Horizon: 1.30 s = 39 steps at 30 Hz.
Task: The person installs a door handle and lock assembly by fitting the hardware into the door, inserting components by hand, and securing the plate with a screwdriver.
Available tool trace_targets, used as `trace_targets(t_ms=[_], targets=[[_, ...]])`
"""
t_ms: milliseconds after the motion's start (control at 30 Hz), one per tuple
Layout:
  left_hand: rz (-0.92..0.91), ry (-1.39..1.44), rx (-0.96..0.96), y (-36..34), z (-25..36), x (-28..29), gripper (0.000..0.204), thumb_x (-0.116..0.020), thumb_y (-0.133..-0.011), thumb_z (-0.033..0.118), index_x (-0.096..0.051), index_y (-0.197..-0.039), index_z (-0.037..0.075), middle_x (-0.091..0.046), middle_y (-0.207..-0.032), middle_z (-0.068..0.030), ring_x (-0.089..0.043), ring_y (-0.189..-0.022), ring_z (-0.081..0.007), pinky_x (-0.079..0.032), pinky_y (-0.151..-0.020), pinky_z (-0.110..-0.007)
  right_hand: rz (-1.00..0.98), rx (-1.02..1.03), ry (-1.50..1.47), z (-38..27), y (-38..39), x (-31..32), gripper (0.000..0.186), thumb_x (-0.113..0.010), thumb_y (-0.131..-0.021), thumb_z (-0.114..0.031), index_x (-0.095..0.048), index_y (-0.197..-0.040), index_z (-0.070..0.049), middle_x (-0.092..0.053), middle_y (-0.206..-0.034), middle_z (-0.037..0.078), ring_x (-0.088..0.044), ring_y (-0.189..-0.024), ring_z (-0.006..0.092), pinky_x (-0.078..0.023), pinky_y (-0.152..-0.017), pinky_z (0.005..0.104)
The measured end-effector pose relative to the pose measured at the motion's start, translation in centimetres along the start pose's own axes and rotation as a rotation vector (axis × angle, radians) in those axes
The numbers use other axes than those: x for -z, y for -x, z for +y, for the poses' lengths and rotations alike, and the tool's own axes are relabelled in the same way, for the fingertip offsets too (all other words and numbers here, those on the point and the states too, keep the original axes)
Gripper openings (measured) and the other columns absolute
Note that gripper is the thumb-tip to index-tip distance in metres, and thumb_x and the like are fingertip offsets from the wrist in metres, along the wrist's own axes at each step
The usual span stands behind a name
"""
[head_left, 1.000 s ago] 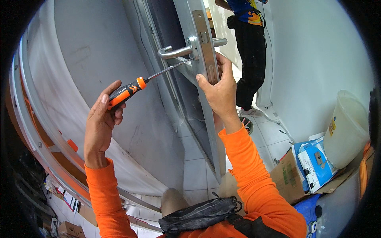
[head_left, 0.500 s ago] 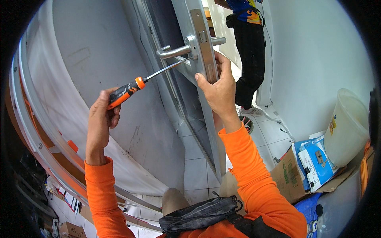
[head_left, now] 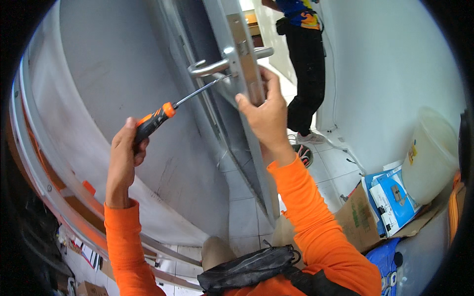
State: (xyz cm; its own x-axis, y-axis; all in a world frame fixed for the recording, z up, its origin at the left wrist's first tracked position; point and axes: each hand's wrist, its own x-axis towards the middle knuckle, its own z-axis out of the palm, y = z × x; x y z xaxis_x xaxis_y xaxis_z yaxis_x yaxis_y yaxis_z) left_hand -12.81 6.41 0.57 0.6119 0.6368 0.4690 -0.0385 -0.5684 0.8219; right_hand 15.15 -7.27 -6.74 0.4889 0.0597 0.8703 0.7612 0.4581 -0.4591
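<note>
My left hand (head_left: 126, 153) is closed round the black-and-orange handle of a screwdriver (head_left: 157, 121). Its thin metal shaft slants up and to the right, the tip at the lock fitting just under a silver lever handle (head_left: 210, 68). Whether the tip sits in a screw is too small to tell. My right hand (head_left: 269, 116) grips the edge of a grey metal door (head_left: 264, 182), thumb on the near side and the other fingers partly hidden behind. Just above this hand, a lock faceplate (head_left: 242, 47) with a latch is set in the door edge.
Beyond the door stands another person (head_left: 306, 74) in black trousers. At the right, a translucent bucket (head_left: 429, 158) and blue packages (head_left: 395, 197) sit by a cardboard box (head_left: 358, 217). Curved metal rails (head_left: 44, 163) run along the left. A black waist bag (head_left: 247, 266) is at my front.
The screwdriver's handle has turned about its axis in my left hand and dipped slightly. The door's lock end and my right hand appear a little further left.
</note>
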Motion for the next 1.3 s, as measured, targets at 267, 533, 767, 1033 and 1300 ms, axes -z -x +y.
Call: trace_targets(t_ms=[267,533,767,1033,1300], targets=[[0.090,0.016,-0.347,-0.2,-1.2,0.4,0.054,-0.066,-0.101,0.040,-0.061,-0.137,0.000,-0.062,-0.095,-0.0061,-0.054,-0.067,-0.0100,-0.045,-0.064,-0.022,0.033,0.046,-0.038,-0.4,0.3,-0.6,0.070,-0.078,-0.082,-0.012,-0.043,-0.141,-0.004,-0.063,-0.127,0.022,-0.069,-0.113,0.0352,-0.059,-0.092,0.0433],[0.005,0.117,0.057,-0.3,0.1,1.5,0.052,-0.056,-0.103,0.052,-0.066,-0.118,0.004,-0.057,-0.073,-0.0015,-0.048,-0.051,-0.0070,-0.040,-0.046,-0.020,0.003,0.001,-0.061,-0.5,-0.2,-0.1,0.069,-0.078,-0.080,-0.011,-0.041,-0.138,-0.004,-0.063,-0.122,0.019,-0.068,-0.110,0.0354,-0.056,-0.093,0.0452],[-0.075,0.070,-0.174,-1.1,-0.9,1.4,0.054,-0.076,-0.093,0.026,-0.060,-0.140,0.004,-0.060,-0.082,-0.0024,-0.055,-0.067,-0.0106,-0.048,-0.062,-0.024,-0.013,-0.023,-0.005,-1.5,-0.8,-0.3,0.061,-0.078,-0.080,-0.011,-0.040,-0.128,-0.001,-0.059,-0.122,0.024,-0.063,-0.115,0.0373,-0.050,-0.101,0.0491],[-0.159,0.067,0.058,-0.6,-0.4,2.5,0.059,-0.054,-0.105,0.052,-0.061,-0.136,0.003,-0.058,-0.077,-0.0015,-0.052,-0.059,-0.0084,-0.046,-0.056,-0.025,0.031,0.067,0.052,-0.8,-0.7,-0.5,0.060,-0.079,-0.082,-0.013,-0.041,-0.127,-0.002,-0.060,-0.121,0.024,-0.070,-0.104,0.0373,-0.057,-0.088,0.0455],[-0.047,0.022,-0.237,-1.1,-0.5,0.8,0.046,-0.061,-0.103,0.040,-0.065,-0.130,0.002,-0.062,-0.081,-0.0043,-0.055,-0.060,-0.0096,-0.046,-0.056,-0.023,0.057,0.085,0.016,-0.6,-0.6,-0.8,0.062,-0.080,-0.080,-0.011,-0.042,-0.127,-0.002,-0.062,-0.120,0.023,-0.070,-0.104,0.0370,-0.058,-0.089,0.0444]])
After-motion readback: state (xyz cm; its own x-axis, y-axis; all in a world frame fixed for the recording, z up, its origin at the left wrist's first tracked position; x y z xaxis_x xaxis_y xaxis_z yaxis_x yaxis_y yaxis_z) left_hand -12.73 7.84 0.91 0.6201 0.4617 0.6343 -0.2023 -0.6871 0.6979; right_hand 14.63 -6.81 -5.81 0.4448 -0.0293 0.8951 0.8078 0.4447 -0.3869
